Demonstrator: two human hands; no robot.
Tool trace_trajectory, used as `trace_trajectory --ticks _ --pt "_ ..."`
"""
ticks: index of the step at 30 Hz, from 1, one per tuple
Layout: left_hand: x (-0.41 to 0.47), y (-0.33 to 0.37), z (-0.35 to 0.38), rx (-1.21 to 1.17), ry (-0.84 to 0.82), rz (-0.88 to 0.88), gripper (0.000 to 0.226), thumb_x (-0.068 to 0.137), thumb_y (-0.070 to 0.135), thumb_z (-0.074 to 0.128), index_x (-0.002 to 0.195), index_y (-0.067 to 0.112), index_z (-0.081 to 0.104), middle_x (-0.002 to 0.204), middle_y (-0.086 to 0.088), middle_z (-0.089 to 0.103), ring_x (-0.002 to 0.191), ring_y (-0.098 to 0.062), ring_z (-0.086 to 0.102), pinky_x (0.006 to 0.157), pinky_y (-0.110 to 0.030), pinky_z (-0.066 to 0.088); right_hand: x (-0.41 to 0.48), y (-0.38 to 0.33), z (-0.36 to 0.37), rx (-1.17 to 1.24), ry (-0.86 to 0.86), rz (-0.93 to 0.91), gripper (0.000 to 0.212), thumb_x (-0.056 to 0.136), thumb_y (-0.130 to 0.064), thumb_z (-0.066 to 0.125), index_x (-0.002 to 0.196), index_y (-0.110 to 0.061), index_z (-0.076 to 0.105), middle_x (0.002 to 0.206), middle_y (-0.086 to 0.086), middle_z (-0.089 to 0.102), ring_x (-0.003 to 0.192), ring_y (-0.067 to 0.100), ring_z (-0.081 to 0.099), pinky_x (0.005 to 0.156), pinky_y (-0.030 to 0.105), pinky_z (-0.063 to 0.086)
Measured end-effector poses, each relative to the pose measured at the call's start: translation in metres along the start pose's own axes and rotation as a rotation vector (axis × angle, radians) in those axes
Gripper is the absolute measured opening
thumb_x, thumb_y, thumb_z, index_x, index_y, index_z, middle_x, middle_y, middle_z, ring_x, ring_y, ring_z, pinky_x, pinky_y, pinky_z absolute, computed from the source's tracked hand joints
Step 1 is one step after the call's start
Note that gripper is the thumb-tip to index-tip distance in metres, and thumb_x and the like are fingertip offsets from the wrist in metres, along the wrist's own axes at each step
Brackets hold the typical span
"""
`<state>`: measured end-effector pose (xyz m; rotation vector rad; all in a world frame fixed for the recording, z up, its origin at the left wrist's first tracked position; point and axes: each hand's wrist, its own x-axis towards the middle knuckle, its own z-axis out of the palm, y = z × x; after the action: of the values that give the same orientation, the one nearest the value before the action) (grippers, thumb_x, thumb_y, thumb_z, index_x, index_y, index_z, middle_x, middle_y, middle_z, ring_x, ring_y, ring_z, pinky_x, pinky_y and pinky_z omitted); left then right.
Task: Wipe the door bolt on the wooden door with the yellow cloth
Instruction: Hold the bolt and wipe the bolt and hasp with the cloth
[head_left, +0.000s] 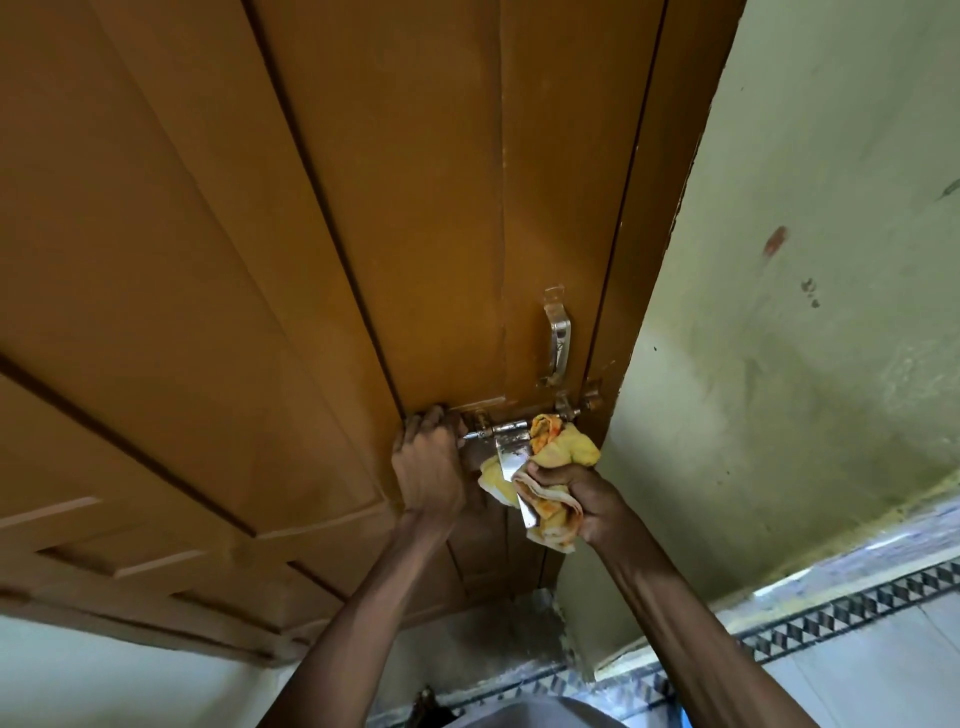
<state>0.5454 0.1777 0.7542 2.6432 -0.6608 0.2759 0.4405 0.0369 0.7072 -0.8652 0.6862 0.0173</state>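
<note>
- Pale floor tiles (883, 670), glossy and edged by a dark band of triangle patterning, lie well below the fingers.
- The right hand (584, 501) has its fingers clamped round a crumpled, soft yellow cloth (566, 447) with orange blotches. Folds bulge above the fingers and more hang below them.
- The left hand (428, 460) shows its back, fingers curled tight against the wood. Whether they close on the bolt's end I cannot tell.
- The shiny, round-barred steel door bolt (506, 428) runs level between the two hands. Its left end is just beside the left fingers, and the cloth's upper bunch presses on its right part.
- A flat, bright metal plate (510, 460) hangs from the bolt, down into the cloth beside the right fingers.
- A curved polished metal pull handle (560, 338) stands upright above the right fingers.
- The brown-painted wooden door (311, 234), smooth with raised panels and long grooves, spreads above and left of both hands.
- A pale green plastered wall (805, 389), blotchy and stained, rises right of the right fingers.
</note>
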Motion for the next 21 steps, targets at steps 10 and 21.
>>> trace_trajectory --ticks 10,21 --pt "0.002 -0.009 0.005 0.04 0.004 0.066 0.02 0.069 0.011 0.069 0.08 0.025 0.06 0.09 0.004 0.061 0.088 -0.024 0.061 0.065 -0.036 0.048 -0.003 0.008 0.007 -0.05 0.232 -0.175 0.056 0.057 -0.034 0.095 0.103 -0.015 0.07 0.106 0.015 0.074 0.091 0.039 0.072 0.077 0.057 0.057" --pt "0.003 -0.012 0.013 0.019 0.017 0.05 0.016 0.072 0.011 0.069 0.078 0.025 0.062 0.09 0.004 0.063 0.089 -0.023 0.06 0.071 -0.034 0.049 -0.047 0.042 -0.009 0.029 0.021 -0.021 0.013 0.071 -0.003 0.075 0.084 0.001 0.075 0.078 0.017 0.074 0.06 0.028 0.07 0.054 0.037 0.057"
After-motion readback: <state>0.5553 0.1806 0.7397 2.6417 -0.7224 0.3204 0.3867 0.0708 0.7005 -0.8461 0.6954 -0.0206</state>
